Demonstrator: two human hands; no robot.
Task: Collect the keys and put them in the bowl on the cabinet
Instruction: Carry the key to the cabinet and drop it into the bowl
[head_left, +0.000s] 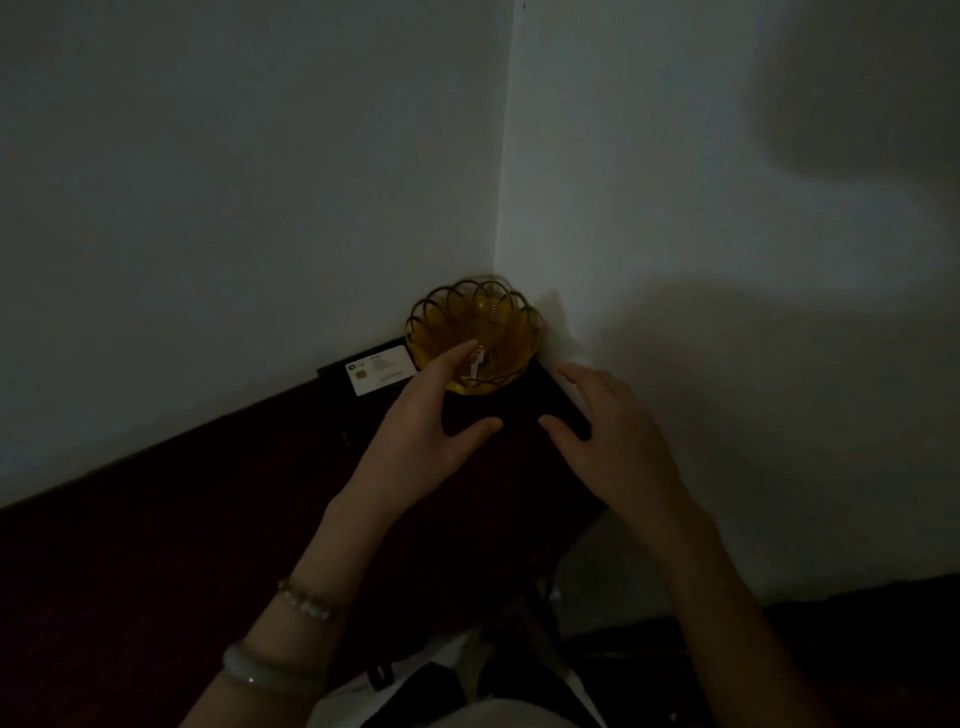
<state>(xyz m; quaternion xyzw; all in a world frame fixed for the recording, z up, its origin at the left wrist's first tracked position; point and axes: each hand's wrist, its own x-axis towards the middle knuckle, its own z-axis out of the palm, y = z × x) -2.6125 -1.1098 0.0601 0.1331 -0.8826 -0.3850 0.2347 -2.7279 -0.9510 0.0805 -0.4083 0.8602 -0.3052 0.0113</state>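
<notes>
Keys (477, 361), a small pale cluster only dimly seen, lie inside the amber bowl (519, 340) just past the fingertips of the left hand (426, 415); whether those fingers touch them cannot be told in the poor light. Both hands are spread wide and hold nothing. The left hand reaches forward with its fingers over the near rim of the bowl, thumb splayed to the side, and its wrist carries a beaded bracelet (311, 603) and a pale bangle (260, 670). The right hand (613, 431) hovers palm down to the right of the bowl, near it but apart, above the right edge of the dark cabinet (493, 493). The bowl, with its scalloped looped rim, sits at the far end of the cabinet top, tight in the corner where the two white walls (260, 182) meet, so room is shut off behind and to the right and open only toward the person. Just left of the bowl a white card (382, 368) lies flat on the top, against the wall.
</notes>
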